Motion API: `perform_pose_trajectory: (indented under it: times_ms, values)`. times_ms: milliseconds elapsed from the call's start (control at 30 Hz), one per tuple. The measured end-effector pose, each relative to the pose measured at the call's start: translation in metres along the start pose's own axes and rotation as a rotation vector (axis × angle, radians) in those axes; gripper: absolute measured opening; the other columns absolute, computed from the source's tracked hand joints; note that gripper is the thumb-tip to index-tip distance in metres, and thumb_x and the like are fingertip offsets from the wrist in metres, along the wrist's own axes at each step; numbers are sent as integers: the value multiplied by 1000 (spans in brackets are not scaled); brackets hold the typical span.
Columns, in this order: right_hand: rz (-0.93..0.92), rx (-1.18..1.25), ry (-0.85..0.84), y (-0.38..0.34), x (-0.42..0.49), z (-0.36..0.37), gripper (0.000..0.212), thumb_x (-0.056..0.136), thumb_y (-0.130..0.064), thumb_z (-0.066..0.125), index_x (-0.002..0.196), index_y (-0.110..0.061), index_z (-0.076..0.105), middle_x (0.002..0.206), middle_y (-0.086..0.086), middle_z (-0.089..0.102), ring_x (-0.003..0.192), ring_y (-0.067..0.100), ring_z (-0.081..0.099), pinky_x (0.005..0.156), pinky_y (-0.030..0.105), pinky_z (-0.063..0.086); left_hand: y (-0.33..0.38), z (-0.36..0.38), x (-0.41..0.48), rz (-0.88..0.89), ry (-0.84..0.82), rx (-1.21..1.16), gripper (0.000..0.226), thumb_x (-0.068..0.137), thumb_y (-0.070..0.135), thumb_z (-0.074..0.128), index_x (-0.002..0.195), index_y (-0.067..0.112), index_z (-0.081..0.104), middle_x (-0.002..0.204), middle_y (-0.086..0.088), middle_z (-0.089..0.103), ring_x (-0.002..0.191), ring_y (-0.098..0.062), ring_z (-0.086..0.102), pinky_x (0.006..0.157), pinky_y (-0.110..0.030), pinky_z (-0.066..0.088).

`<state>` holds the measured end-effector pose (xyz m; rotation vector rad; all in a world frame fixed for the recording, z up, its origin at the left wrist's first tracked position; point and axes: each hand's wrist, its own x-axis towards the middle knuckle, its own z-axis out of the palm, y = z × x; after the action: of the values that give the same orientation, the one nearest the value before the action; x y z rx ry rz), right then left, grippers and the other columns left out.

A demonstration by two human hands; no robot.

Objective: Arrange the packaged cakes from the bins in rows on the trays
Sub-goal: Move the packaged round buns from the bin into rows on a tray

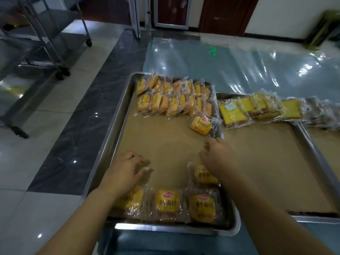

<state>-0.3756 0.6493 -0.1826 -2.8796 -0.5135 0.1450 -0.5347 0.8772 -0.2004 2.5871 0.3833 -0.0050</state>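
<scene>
A wheeled metal rack (46, 45) stood on the floor, well to the left of both hands. The left hand (127, 168) hung over the brown paper (165, 144) lining the nearest tray (108, 144), its fingers (141, 162) loosely bent and holding nothing. Three packaged cakes lay in a row behind those fingers, along the tray's near edge: one (129, 201) partly under the wrist, a second (166, 200), a third (202, 207). Two packed rows of cakes (174, 96) sat far ahead of the fingertips. The right hand (218, 153) was blurred, fingers curled downward with nothing seen in them. One cake (204, 174) lay just behind them under the wrist and another (201, 125) just ahead. To their right, flat yellow cakes (257, 109) overlapped on a second tray (312, 150).
</scene>
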Motion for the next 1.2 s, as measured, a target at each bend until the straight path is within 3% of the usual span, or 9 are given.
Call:
perform_pose_trajectory:
  times_ms: [100,267,400,500,600,700,833,1000,1200]
  values:
    - [42,17,-1,0,26,-5,37,84,-35,55,116,-18,51,118,7,53,106,25,49,83,36,43,1,-6,37,27,-21,2,31,89,41,55,118,31,58,118,14,51,105,-8,50,88,-29,44]
    - [32,-7,34,-2,66,-5,60,85,-37,59,138,-19,36,141,9,37,128,28,34,103,40,34,-2,-17,101,46,-14,16,37,92,36,52,126,22,53,127,2,49,113,-18,48,90,-31,43]
    - [58,5,-20,-6,92,4,63,86,-37,60,140,-24,30,147,8,28,134,31,23,105,43,33,-9,-25,146,20,83,27,47,91,30,54,135,21,42,139,-4,36,125,-22,35,99,-37,39]
    - [65,-28,-59,-9,103,13,64,85,-42,60,139,-24,31,141,8,35,130,31,30,102,42,36,-17,-28,175,-24,117,32,53,90,27,55,138,18,34,147,-7,26,134,-27,26,105,-45,36]
    - [38,12,-100,-12,104,25,56,86,-41,59,135,-24,37,136,5,39,125,28,35,98,39,38,-26,-25,197,-53,56,31,66,92,28,52,147,18,16,157,-3,8,142,-25,12,112,-47,27]
    - [-16,82,-167,-17,103,35,57,90,-36,54,141,-26,31,143,2,32,132,25,24,105,41,32,-33,-21,207,-61,-66,72,71,94,34,49,149,20,6,158,2,-2,144,-21,8,113,-44,23]
    - [-123,82,-221,-23,104,40,59,91,-33,52,144,-29,25,149,-3,21,138,22,13,111,41,25,-35,-21,201,-36,-23,104,63,92,36,51,146,17,25,155,-2,16,138,-26,24,109,-42,31]
    - [-154,101,-276,-30,95,42,62,88,-41,53,142,-31,27,151,-4,15,140,22,7,111,41,22,-38,-23,169,-24,69,143,43,91,43,50,122,13,55,133,-3,43,116,-25,44,94,-39,44]
    - [-176,8,-216,-37,78,44,65,87,-50,54,142,-27,29,148,5,17,137,28,6,112,44,22,-36,-21,136,-39,13,177,43,86,24,61,127,17,49,129,-2,44,116,-28,39,91,-39,43]
